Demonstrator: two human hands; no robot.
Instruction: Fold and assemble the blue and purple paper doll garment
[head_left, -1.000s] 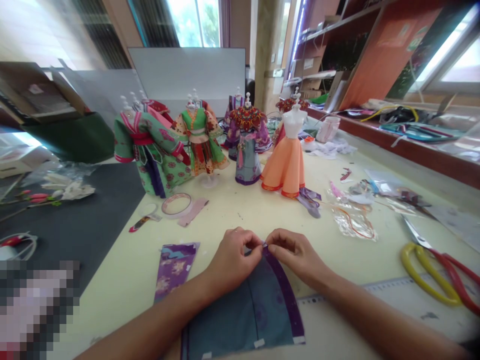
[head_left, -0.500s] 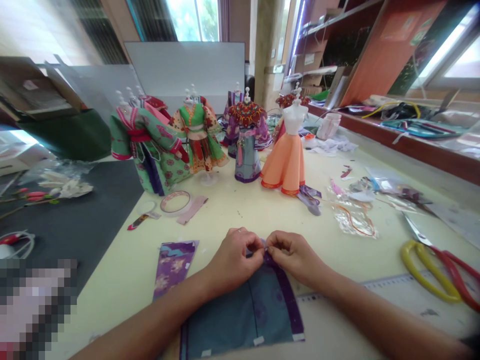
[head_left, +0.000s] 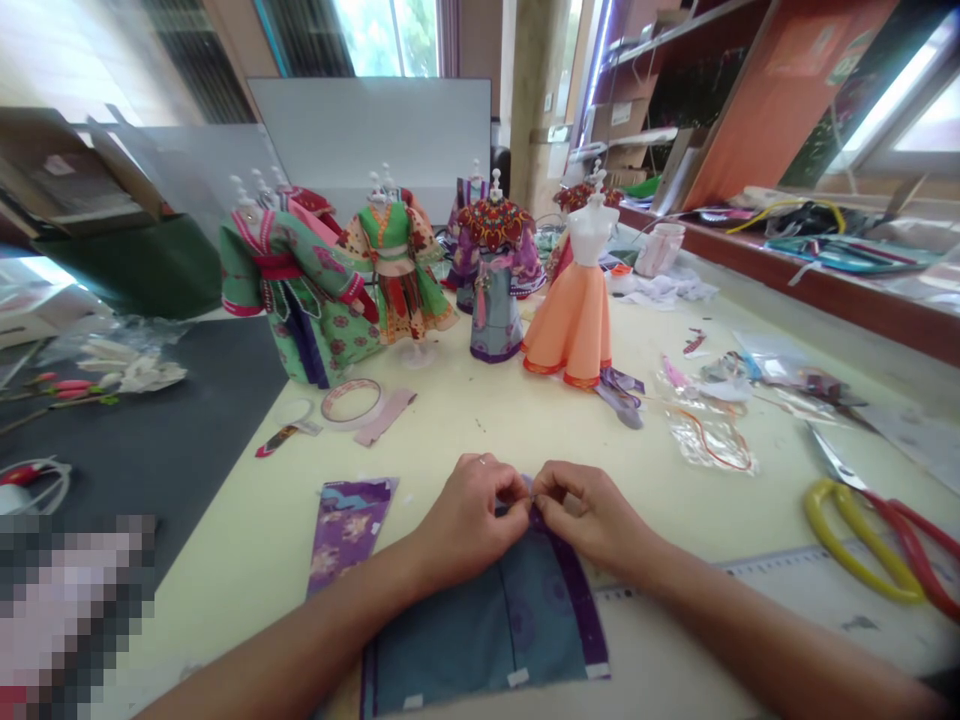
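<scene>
Pale desk [head_left: 450, 440] fills most of the view; dark surface [head_left: 217, 400] runs along its left edge.

Row of small dressed mannequins toward the far edge. From the left: green floral robe [head_left: 300, 265], green-and-orange outfit [head_left: 396, 265], red beaded collar [head_left: 495, 225] over purple sleeves and a grey-blue skirt, then a white torso in an orange skirt [head_left: 571, 325]. More figures partly hidden behind them.

Grey-blue fabric panel [head_left: 450, 630] lies at the near edge, around mid-width. Purple band [head_left: 574, 580] down its right side, white tabs [head_left: 517, 679] along the bottom. Left forearm crosses over part of it.

Both hands are at the panel's top end, fingertips nearly meeting. Left hand [head_left: 476, 515]: thumb and forefinger pinched on the fabric. Right hand [head_left: 589, 510]: same pinch, just beside it, at the upper end of the band. Whatever sits between the tips is too small to make out from here.

Scissors [head_left: 846, 474], yellow and red handles, by the right edge, blades pointing to the far side. Ruler [head_left: 772, 562] just left of them, partly under the right forearm.

Purple floral piece [head_left: 349, 530] left of the panel, toward the left edge. Farther up that edge: tape roll [head_left: 352, 423], pink scrap [head_left: 386, 418] beside it, red-tipped cutter [head_left: 276, 441] nearest the edge.
</scene>
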